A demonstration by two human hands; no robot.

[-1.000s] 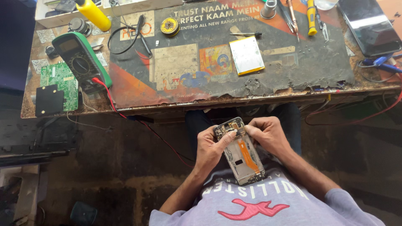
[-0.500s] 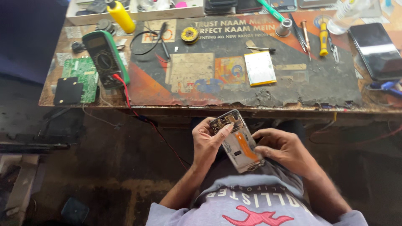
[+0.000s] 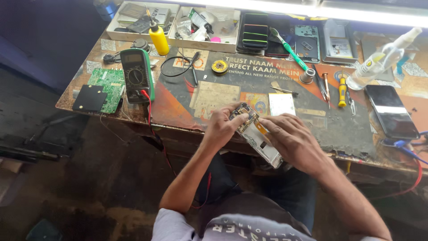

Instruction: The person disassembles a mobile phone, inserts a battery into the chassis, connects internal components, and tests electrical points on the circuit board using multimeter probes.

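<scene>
Just over the near edge of the bench, the left hand grips an opened phone; right hand fingers press its inside. Slipping could drop it floorward or tear the orange ribbon.

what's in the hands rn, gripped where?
An opened phone, back cover off. The left hand grips its upper end and left edge; the right hand lies along its right side, fingertips on the exposed inside.

The person wears a grey short-sleeved T-shirt with pale printed lettering across the chest, and dark trousers. Both forearms are bare, and neither the left hand nor the right hand shows gloves, rings or a watch.
</scene>
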